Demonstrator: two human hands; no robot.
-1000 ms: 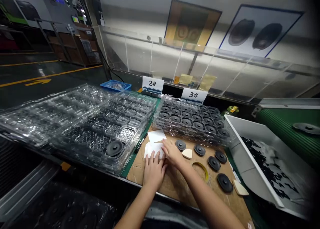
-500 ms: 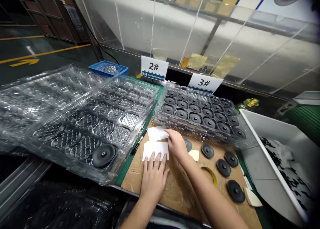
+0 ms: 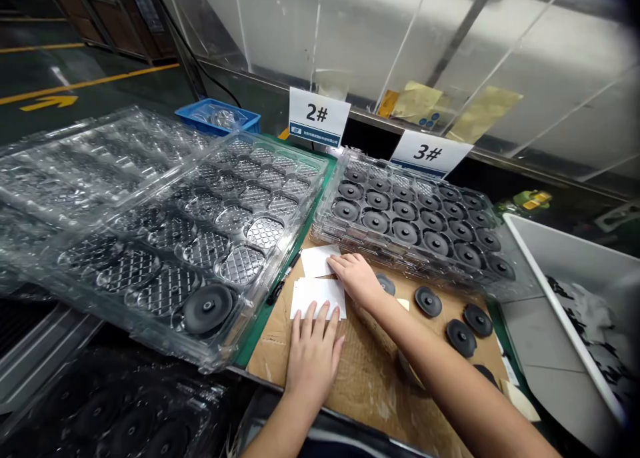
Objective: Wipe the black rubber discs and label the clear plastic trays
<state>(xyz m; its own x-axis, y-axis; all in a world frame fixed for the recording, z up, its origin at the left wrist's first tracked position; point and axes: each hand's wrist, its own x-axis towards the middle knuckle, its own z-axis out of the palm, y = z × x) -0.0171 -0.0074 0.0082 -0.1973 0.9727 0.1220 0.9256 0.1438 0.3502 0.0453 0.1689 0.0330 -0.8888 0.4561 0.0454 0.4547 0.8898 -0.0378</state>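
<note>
Two white paper pieces lie on the brown cardboard. My left hand (image 3: 313, 351) lies flat, fingers spread, with its fingertips on the nearer white paper (image 3: 318, 294). Just beyond, my right hand (image 3: 356, 278) has its fingertips on the right edge of the farther white paper (image 3: 317, 261); its fingers are together, and the paper lies flat beneath them. A black pen (image 3: 293, 263) is left of the papers. Several black discs (image 3: 429, 301) lie right of my right hand, one partly hidden behind it.
A clear tray (image 3: 240, 303) with one black disc is on the left, and stacked trays (image 3: 320, 233) full of discs stand behind. Signs 2# (image 3: 319, 117) and 3# (image 3: 431, 154) stand at the back. A white bin (image 3: 537, 271) is right.
The view has shifted slightly. The farther paper now lies straighter and flatter, with my right hand lower over its edge. My left hand stays on the nearer paper.
</note>
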